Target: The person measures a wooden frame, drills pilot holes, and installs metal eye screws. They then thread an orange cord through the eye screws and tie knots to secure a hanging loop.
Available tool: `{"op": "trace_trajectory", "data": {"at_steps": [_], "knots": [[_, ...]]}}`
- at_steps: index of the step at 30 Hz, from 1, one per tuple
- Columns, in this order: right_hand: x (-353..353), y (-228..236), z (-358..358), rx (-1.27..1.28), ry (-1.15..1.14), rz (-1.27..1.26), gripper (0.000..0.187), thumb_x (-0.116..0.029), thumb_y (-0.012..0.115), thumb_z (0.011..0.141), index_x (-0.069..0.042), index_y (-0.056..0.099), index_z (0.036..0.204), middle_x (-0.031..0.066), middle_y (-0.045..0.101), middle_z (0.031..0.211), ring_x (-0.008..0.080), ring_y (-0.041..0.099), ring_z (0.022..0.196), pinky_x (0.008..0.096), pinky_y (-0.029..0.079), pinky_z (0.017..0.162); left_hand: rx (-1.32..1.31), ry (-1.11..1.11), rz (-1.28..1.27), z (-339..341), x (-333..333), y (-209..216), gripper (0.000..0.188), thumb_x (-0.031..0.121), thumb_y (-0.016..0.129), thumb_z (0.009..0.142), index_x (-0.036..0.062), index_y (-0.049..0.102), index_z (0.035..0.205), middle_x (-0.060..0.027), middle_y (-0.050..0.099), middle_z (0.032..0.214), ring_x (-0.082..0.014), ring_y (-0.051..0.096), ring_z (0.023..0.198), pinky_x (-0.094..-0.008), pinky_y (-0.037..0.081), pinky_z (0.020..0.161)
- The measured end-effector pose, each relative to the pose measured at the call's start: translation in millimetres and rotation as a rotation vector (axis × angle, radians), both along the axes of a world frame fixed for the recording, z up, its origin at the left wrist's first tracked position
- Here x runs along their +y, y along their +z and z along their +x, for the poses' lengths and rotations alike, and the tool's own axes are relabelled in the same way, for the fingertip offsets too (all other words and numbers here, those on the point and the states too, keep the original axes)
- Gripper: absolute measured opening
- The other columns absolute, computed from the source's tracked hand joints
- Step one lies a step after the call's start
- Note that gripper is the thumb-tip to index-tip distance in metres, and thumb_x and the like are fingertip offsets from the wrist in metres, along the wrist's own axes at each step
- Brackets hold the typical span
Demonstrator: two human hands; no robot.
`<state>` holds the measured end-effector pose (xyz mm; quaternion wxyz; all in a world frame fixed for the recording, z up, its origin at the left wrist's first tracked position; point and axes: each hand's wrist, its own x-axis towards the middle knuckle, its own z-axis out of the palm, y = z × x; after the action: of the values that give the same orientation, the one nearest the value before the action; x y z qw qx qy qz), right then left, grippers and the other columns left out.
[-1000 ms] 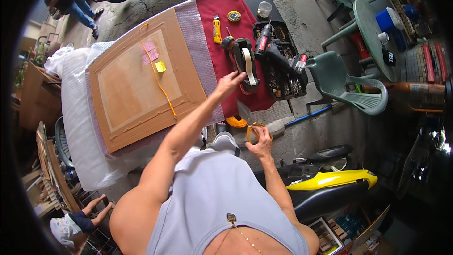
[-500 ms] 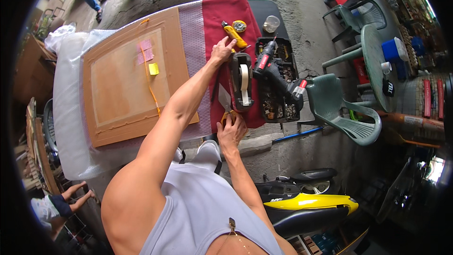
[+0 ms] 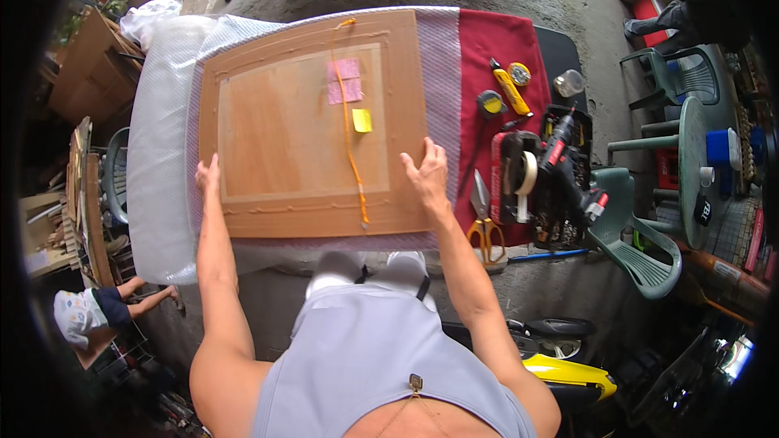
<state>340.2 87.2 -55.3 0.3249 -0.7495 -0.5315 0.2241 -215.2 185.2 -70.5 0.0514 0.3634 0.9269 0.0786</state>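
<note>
A framed panel [image 3: 280, 126] with a brown rim lies face-down on bubble wrap [image 3: 166, 146]. An orange cord [image 3: 351, 158] runs down its back, beside pink paper slips [image 3: 344, 81] and a yellow note [image 3: 362, 120]. My left hand [image 3: 208, 174] grips its left edge, the fingers partly hidden. At the right edge my right hand [image 3: 428, 174] clasps the panel, thumb on top and fingers along the side. Orange-handled scissors [image 3: 484, 227] lie right of my right hand, near a tape dispenser [image 3: 519, 178]. Beyond are a tape measure [image 3: 490, 103] and a yellow cutter [image 3: 510, 89].
Red cloth [image 3: 495, 36] covers the table's right part. A cordless drill [image 3: 560, 150] rests on a black box of hardware [image 3: 560, 227]. Green chairs [image 3: 633, 227] and a round table [image 3: 694, 154] stand right. A yellow-black motorbike [image 3: 568, 373] is close behind my right arm.
My right hand has let go of the scissors, and my left hand has left the tools by the cutter. Both now hold the panel's sides. The view has swung left.
</note>
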Motion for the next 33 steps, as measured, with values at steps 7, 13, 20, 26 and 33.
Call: {"op": "trace_trajectory", "data": {"at_steps": [7, 13, 20, 26, 33], "knots": [[37.4, -1.5, -22.3, -0.112, -0.312, -0.148, 0.057, -0.046, 0.065, 0.082, 0.0, 0.057, 0.114, 0.0206, 0.058, 0.105, 0.0365, 0.054, 0.104, 0.0462, 0.043, 0.088, -0.163, -0.09, -0.095, -78.3, 27.2, -33.0, 0.093, 0.072, 0.059, 0.073, -0.0051, 0.052, 0.124, -0.0302, 0.046, 0.13, -0.0411, 0.042, 0.125, -0.0462, 0.035, 0.103], [49.7, -6.0, -19.2, -0.062, -0.466, -0.068, 0.053, -0.049, 0.072, 0.076, 0.002, 0.062, 0.087, 0.0176, 0.065, 0.085, 0.0344, 0.063, 0.079, 0.0423, 0.048, 0.073, -0.429, 0.157, -0.068, -26.0, 39.9, 12.4, 0.101, 0.078, 0.054, 0.071, -0.012, 0.054, 0.117, -0.0332, 0.052, 0.122, -0.0407, 0.051, 0.115, -0.0447, 0.037, 0.1], [17.4, 62.4, -75.1, 0.478, -0.532, -0.091, 0.056, -0.041, 0.078, 0.073, 0.004, 0.056, 0.096, 0.0137, 0.064, 0.087, 0.0227, 0.062, 0.078, 0.0351, 0.049, 0.073, -0.194, -0.224, 0.113, -117.4, 207.8, 118.2, 0.083, 0.074, 0.052, 0.075, 0.0, 0.063, 0.112, -0.0249, 0.061, 0.111, -0.0354, 0.058, 0.104, -0.0407, 0.042, 0.088], [-51.0, 90.9, -159.6, 1.297, -0.116, -0.283, 0.053, -0.025, 0.074, 0.08, 0.006, 0.051, 0.117, 0.0133, 0.061, 0.11, 0.0203, 0.062, 0.095, 0.033, 0.053, 0.081, -0.001, -0.683, 0.107, -65.3, 399.1, 215.0, 0.068, 0.069, 0.057, 0.077, 0.0067, 0.067, 0.102, -0.0188, 0.067, 0.094, -0.0303, 0.064, 0.089, -0.0379, 0.046, 0.076], [-156.4, 54.9, -252.6, 1.499, -0.137, -0.641, 0.032, -0.022, 0.07, 0.086, 0.003, 0.063, 0.105, 0.0105, 0.065, 0.102, 0.0176, 0.064, 0.092, 0.0286, 0.055, 0.08, -0.084, -1.116, 0.088, 157.2, 435.6, 126.4, 0.068, 0.071, 0.059, 0.074, 0.0059, 0.067, 0.09, -0.015, 0.067, 0.082, -0.0275, 0.064, 0.08, -0.0374, 0.046, 0.07]]}}
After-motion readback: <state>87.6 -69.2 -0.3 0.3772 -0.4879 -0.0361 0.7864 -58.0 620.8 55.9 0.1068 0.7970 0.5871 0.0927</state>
